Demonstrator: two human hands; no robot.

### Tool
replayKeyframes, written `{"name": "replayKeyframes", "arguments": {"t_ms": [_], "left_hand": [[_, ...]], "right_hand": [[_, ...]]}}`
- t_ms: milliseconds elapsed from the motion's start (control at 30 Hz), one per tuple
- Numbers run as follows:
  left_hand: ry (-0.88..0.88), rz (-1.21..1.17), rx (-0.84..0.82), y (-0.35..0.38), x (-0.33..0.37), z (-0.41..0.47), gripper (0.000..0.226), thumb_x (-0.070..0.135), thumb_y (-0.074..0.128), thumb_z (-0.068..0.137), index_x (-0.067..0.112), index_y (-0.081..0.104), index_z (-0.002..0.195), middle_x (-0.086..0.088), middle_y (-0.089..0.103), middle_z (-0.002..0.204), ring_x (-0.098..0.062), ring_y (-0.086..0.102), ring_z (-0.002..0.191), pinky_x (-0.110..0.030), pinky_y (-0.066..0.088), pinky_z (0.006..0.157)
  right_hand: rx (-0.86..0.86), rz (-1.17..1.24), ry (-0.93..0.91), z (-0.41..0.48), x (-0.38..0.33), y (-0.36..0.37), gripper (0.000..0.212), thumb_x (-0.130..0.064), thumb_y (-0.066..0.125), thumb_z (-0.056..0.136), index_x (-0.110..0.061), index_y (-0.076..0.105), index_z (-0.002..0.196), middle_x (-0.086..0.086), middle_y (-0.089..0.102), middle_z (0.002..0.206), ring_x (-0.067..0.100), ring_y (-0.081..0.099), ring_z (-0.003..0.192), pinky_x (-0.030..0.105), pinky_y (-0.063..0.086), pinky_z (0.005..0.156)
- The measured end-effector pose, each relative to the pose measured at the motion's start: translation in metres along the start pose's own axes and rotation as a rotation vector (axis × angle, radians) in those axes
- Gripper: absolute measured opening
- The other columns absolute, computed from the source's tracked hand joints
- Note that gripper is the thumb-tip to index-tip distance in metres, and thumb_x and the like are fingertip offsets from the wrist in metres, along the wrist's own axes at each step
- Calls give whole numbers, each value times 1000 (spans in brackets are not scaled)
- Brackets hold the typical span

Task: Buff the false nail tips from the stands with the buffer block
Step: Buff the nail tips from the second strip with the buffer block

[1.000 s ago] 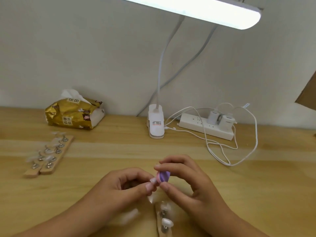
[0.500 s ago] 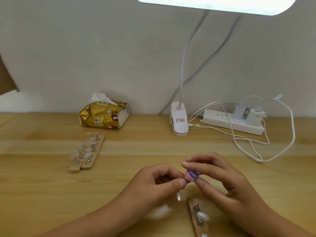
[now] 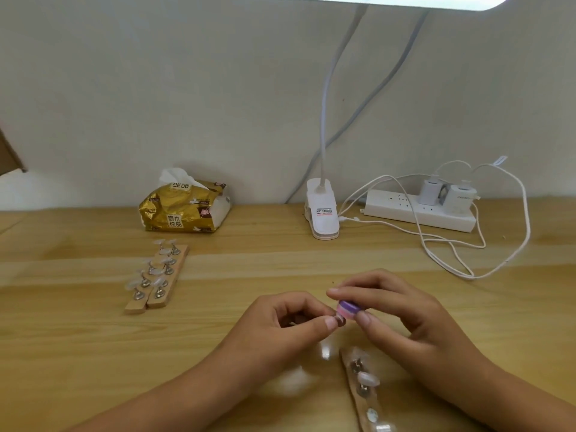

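Two grips meet near the worktop's (image 3: 93,353) front edge: left grip (image 3: 280,325) pinches a nail tip (image 3: 339,321), right grip (image 3: 402,316) pinches the buffer block (image 3: 347,308) against it, so rubbing hard could pop it loose.

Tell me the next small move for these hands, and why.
Probably a short stroke of the buffer block across the nail tip. The right hand pinches the block right at the tip, which the left hand pinches at its thumb, so the two meet and buffing seems the step at hand.
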State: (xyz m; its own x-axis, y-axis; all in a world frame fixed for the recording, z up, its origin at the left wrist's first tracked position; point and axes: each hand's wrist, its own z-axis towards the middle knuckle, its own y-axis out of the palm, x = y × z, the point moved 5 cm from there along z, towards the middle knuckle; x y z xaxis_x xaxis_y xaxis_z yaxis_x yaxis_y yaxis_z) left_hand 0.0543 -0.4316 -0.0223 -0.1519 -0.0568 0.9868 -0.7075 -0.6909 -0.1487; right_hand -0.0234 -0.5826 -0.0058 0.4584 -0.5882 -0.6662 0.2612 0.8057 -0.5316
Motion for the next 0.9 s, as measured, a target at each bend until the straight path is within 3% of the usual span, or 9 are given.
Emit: {"name": "replayKeyframes", "arguments": {"t_ms": [167,267,400,500,633,733,833,900], "left_hand": [[13,3,3,0,1,-1,13,28,73,76,17,77,81,2,71,76,-2,57,70,-13,43,66],[14,18,-8,1,0,-1,4,17,73,82,15,76,81,5,66,69,-2,53,64,-13,40,62],[-2,3,12,0,0,0,6,23,76,80,18,76,82,-9,72,81,-8,57,73,-19,44,69],[-16,5,0,0,0,0,3,25,76,80,24,77,77,3,67,71,-6,54,69,-17,42,65],[-32,-4,20,0,0,-1,7,17,73,81,11,76,83,-9,72,82,-7,58,72,-16,45,67],[-43,12,18,1,2,-1,6,17,73,82,11,75,83,-13,72,89,-8,58,74,-17,45,68],[-37,9,13,1,3,-1,6,13,72,83,15,76,78,-14,71,82,-8,55,69,-16,43,64],[-34,1,11,1,2,-1,14,11,71,83,18,74,72,-1,67,65,-5,50,60,-13,38,57]], "right_hand": [[-4,3,11,1,1,1,29,-18,63,90,-29,72,116,-13,65,111,9,61,112,18,47,91],[-1,-71,-91,0,-3,3,28,-18,62,91,-22,72,117,-7,65,112,14,63,110,20,49,90],[20,-16,8,1,4,0,28,-21,65,89,-28,73,115,-12,65,109,10,62,110,18,47,90],[33,-109,-88,0,0,2,27,-22,63,90,-24,72,116,-7,63,110,14,63,106,21,50,88],[38,33,108,3,14,-1,24,-34,66,90,-34,72,114,-15,60,106,10,61,107,20,48,91],[80,44,63,3,8,-4,29,-33,63,90,-33,69,119,-12,63,113,14,62,111,18,48,91],[39,50,2,1,1,-3,27,-26,60,88,-27,73,113,-9,64,114,14,62,113,17,46,93],[-7,-14,-65,0,-3,1,26,-21,62,89,-25,73,112,-9,64,115,15,62,113,21,47,94]]}}
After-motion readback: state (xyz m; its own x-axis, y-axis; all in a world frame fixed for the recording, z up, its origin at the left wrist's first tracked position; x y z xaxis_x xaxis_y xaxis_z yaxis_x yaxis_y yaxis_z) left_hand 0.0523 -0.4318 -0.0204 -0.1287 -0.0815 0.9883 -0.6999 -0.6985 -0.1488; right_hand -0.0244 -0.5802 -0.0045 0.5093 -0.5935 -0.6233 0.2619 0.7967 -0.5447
